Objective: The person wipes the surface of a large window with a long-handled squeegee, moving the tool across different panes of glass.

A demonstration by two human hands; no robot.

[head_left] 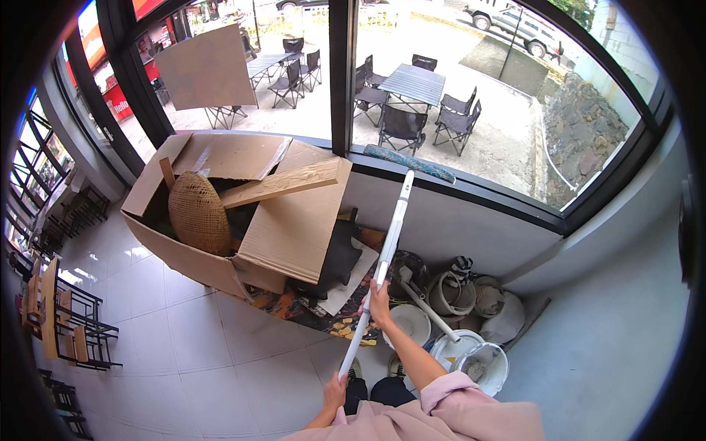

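Observation:
A long white-handled mop point(393, 226) slants up from my body to the window, with both my hands on its pole. Low on the shaft, close to my body, my left hand point(335, 391) is closed round it. Farther up, my right hand point(378, 303) grips the middle of the pole. The wide, flat blue-green mop head point(409, 163) lies along the bottom of the window glass point(507, 140), by the black frame.
Left of the pole stands an open cardboard box point(290, 220) with a woven basket point(198, 213) and a wooden plank point(283, 184). White buckets point(485, 367), a pipe point(430, 312) and sacks point(502, 316) crowd the floor to the right. Wooden stools point(73, 323) are far left.

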